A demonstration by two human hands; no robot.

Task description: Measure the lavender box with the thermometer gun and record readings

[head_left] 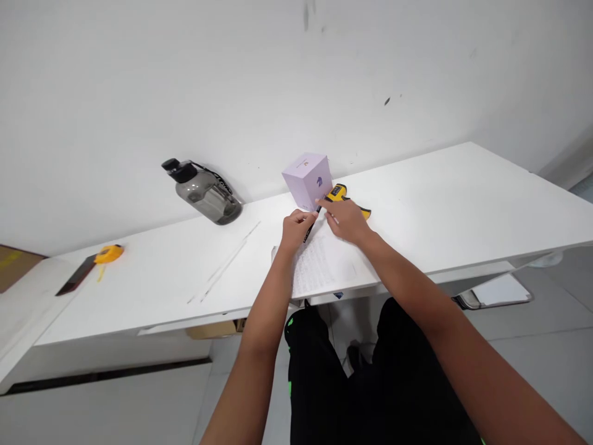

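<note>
My left hand (pixel 295 230) is closed with a black pen (pixel 308 232) between thumb and fingers, tilted above the written sheet of paper (pixel 315 269). My right hand (pixel 348 220) is beside it, index finger stretched out to the far end of the pen and thumb apart below. Whether that fingertip touches the pen, I cannot tell. Just behind my hands stands a lilac box (pixel 306 179) with a dark purple emblem. A yellow and black handheld device (pixel 337 192) lies against the box, its handle partly hidden behind my right hand.
A grey transparent bottle (pixel 208 198) with a black lid stands near the wall. Farther left on the white table (pixel 157 290) are a yellow tape measure (pixel 109 253) and a dark flat piece (pixel 78 275). A brown board (pixel 16 266) is at the left edge.
</note>
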